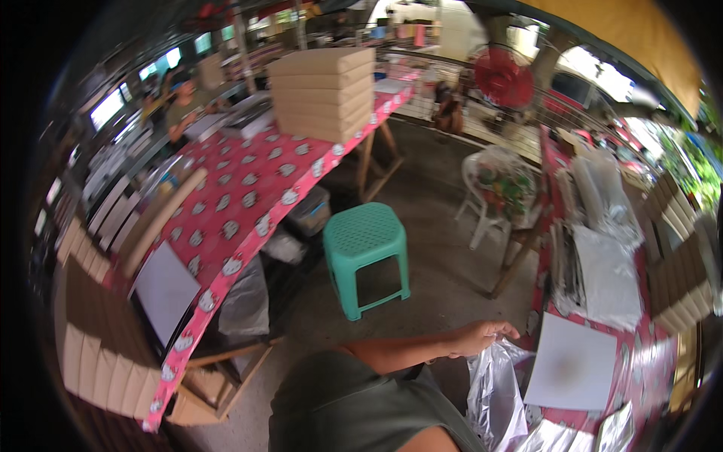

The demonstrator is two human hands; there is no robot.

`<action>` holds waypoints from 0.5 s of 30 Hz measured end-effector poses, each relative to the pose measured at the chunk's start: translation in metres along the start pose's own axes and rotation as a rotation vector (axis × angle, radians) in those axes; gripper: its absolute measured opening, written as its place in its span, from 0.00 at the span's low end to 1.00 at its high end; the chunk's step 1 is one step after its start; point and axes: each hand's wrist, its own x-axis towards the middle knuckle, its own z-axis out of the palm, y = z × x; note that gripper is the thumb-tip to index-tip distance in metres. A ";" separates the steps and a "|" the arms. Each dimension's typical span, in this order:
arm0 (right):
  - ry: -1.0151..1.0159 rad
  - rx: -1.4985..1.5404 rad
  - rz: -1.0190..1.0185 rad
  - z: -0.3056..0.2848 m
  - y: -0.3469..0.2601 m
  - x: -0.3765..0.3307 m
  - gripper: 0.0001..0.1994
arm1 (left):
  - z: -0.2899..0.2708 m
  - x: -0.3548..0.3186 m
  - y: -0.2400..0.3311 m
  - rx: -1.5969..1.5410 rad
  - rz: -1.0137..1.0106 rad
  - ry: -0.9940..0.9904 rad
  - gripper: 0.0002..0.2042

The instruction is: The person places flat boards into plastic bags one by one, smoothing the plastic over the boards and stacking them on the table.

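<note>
My left arm reaches across to the right, over the edge of the right-hand table. The fingers of my left hand [482, 339] are closed on the top of a clear plastic bag [493, 392], which hangs down crumpled and shiny. Beside the bag, a white rectangular sheet [571, 361] with a blurred dark patch in its middle lies on the table. More shiny plastic [557, 437] is spread along the near edge. Part of my right arm [437, 441] shows at the bottom edge; my right hand is outside the picture.
A green plastic stool [365, 252] stands on the floor ahead. To the left, a pink patterned table [248, 169] bears a stack of brown padded slabs [320, 98]. Plastic bags [606, 264] lie on the right-hand table. Behind are a white chair [473, 188], a red fan [503, 77] and a seated person [184, 109].
</note>
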 end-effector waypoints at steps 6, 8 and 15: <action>-0.247 0.727 -0.748 -0.035 -0.182 0.050 0.47 | -0.003 -0.033 0.017 -0.277 -0.061 -0.181 0.20; -0.251 1.197 -0.956 -0.066 -0.255 0.039 0.38 | 0.013 -0.034 0.025 -0.422 -0.063 -0.362 0.20; -0.532 1.533 -0.851 -0.007 -0.316 0.029 0.15 | 0.017 -0.041 0.070 -0.514 0.081 -0.347 0.22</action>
